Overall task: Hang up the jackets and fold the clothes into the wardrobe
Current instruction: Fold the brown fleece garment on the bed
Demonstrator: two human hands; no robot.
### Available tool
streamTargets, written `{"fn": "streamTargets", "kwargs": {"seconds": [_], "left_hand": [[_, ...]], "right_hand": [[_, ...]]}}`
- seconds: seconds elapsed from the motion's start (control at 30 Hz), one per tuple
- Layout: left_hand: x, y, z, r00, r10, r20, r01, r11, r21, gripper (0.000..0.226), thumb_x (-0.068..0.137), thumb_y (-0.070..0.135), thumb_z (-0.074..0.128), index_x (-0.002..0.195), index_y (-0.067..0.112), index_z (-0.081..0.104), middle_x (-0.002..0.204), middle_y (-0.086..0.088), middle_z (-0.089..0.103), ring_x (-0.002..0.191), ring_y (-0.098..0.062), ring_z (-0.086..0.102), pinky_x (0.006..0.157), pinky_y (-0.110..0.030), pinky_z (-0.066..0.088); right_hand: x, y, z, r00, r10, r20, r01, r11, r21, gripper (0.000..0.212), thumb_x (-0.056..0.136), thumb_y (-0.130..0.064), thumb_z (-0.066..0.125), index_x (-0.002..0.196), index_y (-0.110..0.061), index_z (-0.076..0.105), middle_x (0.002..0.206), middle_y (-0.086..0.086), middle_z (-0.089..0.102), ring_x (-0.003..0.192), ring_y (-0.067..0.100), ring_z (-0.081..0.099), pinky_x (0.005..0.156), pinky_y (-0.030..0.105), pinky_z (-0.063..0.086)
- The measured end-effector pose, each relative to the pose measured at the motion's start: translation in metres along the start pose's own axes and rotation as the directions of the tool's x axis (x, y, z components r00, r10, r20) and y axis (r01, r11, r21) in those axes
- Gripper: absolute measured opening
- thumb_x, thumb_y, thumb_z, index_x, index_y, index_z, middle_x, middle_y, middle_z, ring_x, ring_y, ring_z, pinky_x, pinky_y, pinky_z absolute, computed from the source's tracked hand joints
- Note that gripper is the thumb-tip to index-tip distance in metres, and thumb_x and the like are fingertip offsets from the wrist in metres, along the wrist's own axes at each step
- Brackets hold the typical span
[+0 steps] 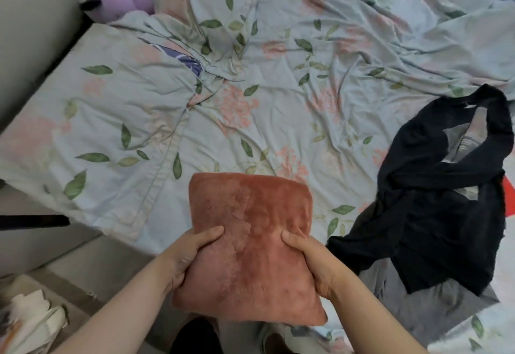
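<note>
Your left hand [192, 253] and right hand [309, 259] are both gripping the folded pink-brown fluffy cloth [250, 228], one on each side, thumbs pressing on top. It is sitting right between your hands, over the near edge of the bed [278, 89], its long side pointing away from you. Neither hand is closer (they are sharing it). The wardrobe is not showing, so you are likely needing to turn. The black clothing [434, 214] is lying by the right edge.

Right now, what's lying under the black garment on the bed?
A grey cloth pokes out from under the black garment at its near edge, a red scrap at its right. What else lies beneath is covered.
</note>
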State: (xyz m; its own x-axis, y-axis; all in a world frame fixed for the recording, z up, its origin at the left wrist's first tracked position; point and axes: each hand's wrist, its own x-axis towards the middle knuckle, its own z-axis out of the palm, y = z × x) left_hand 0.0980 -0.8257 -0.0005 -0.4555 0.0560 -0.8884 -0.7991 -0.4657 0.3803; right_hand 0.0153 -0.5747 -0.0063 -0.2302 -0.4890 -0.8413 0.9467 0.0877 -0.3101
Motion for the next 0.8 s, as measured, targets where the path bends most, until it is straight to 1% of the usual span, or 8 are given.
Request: {"fn": "streamTargets", "kwargs": {"seconds": [0.17, 0.27, 0.37, 0.5, 0.6, 0.63, 0.73, 0.8], "left_hand": [[-0.083, 0.049, -0.026, 0.986, 0.167, 0.024, -0.167, 0.986, 0.022, 0.106, 0.026, 0.057, 0.095, 0.117, 0.011, 0.070, 0.111, -0.018, 0.073, 0.100, -0.035, 0.071, 0.094, -0.050, 0.053], [-0.129, 0.078, -0.043, 0.960, 0.278, -0.023, -0.278, 0.960, 0.031, 0.107, 0.019, 0.062, 0.093, 0.111, 0.011, 0.072, 0.105, -0.014, 0.075, 0.094, -0.029, 0.073, 0.082, -0.041, 0.055], [-0.170, 0.083, -0.059, 0.924, 0.373, -0.089, -0.377, 0.926, -0.027, 0.105, 0.018, 0.060, 0.093, 0.109, 0.011, 0.072, 0.103, -0.015, 0.075, 0.091, -0.030, 0.074, 0.076, -0.039, 0.055], [-0.218, 0.071, -0.069, 0.875, 0.441, -0.200, -0.470, 0.872, -0.135, 0.065, 0.053, 0.029, 0.090, 0.108, 0.002, 0.071, 0.101, -0.023, 0.074, 0.079, -0.028, 0.075, 0.062, -0.030, 0.057], [-0.249, 0.065, -0.066, 0.846, 0.467, -0.259, -0.518, 0.833, -0.192, 0.095, 0.028, 0.045, 0.098, 0.109, 0.003, 0.071, 0.101, -0.024, 0.073, 0.087, -0.035, 0.074, 0.070, -0.035, 0.058], [-0.259, 0.064, -0.064, 0.830, 0.479, -0.287, -0.542, 0.813, -0.211, 0.096, 0.028, 0.046, 0.098, 0.109, 0.002, 0.071, 0.100, -0.024, 0.074, 0.087, -0.035, 0.074, 0.069, -0.035, 0.058], [-0.294, 0.060, -0.053, 0.754, 0.520, -0.402, -0.627, 0.752, -0.203, 0.056, 0.063, 0.024, 0.085, 0.111, 0.002, 0.069, 0.095, -0.020, 0.075, 0.079, -0.030, 0.075, 0.058, -0.029, 0.058], [-0.315, 0.058, -0.044, 0.727, 0.532, -0.434, -0.648, 0.742, -0.175, 0.051, 0.065, 0.018, 0.085, 0.110, 0.003, 0.069, 0.095, -0.018, 0.076, 0.080, -0.029, 0.075, 0.062, -0.031, 0.058]], "right_hand": [[-0.048, -0.034, 0.084, 0.991, -0.131, -0.022, 0.128, 0.986, -0.106, 0.066, 0.078, -0.034, 0.082, 0.137, -0.021, 0.055, 0.134, 0.008, 0.064, 0.120, 0.030, 0.063, 0.106, 0.052, 0.046], [-0.062, -0.050, 0.131, 0.967, -0.243, -0.074, 0.226, 0.957, -0.184, 0.078, 0.070, -0.041, 0.089, 0.139, -0.025, 0.055, 0.144, 0.003, 0.056, 0.124, 0.027, 0.061, 0.105, 0.052, 0.048], [-0.077, -0.057, 0.169, 0.967, -0.252, -0.045, 0.239, 0.951, -0.198, 0.087, 0.066, -0.040, 0.092, 0.142, -0.025, 0.052, 0.148, 0.002, 0.052, 0.126, 0.026, 0.059, 0.104, 0.051, 0.049], [-0.107, -0.073, 0.220, 0.959, -0.277, 0.059, 0.282, 0.913, -0.296, 0.070, 0.063, -0.034, 0.091, 0.126, -0.028, 0.059, 0.141, -0.003, 0.056, 0.124, 0.019, 0.060, 0.096, 0.043, 0.055], [-0.132, -0.084, 0.248, 0.936, -0.331, 0.123, 0.353, 0.878, -0.322, 0.053, 0.067, -0.023, 0.088, 0.111, -0.030, 0.059, 0.117, -0.013, 0.064, 0.101, 0.010, 0.070, 0.072, 0.029, 0.060], [-0.139, -0.086, 0.254, 0.931, -0.339, 0.137, 0.365, 0.869, -0.335, 0.059, 0.064, -0.024, 0.090, 0.115, -0.028, 0.059, 0.117, -0.012, 0.065, 0.100, 0.011, 0.071, 0.073, 0.030, 0.060], [-0.154, -0.090, 0.269, 0.926, -0.328, 0.188, 0.377, 0.841, -0.389, 0.094, 0.049, -0.035, 0.096, 0.134, -0.021, 0.057, 0.134, -0.001, 0.063, 0.114, 0.022, 0.067, 0.093, 0.045, 0.057], [-0.167, -0.092, 0.274, 0.916, -0.338, 0.215, 0.397, 0.834, -0.383, 0.090, 0.051, -0.033, 0.096, 0.131, -0.019, 0.059, 0.131, 0.001, 0.066, 0.111, 0.024, 0.069, 0.094, 0.047, 0.055]]}}
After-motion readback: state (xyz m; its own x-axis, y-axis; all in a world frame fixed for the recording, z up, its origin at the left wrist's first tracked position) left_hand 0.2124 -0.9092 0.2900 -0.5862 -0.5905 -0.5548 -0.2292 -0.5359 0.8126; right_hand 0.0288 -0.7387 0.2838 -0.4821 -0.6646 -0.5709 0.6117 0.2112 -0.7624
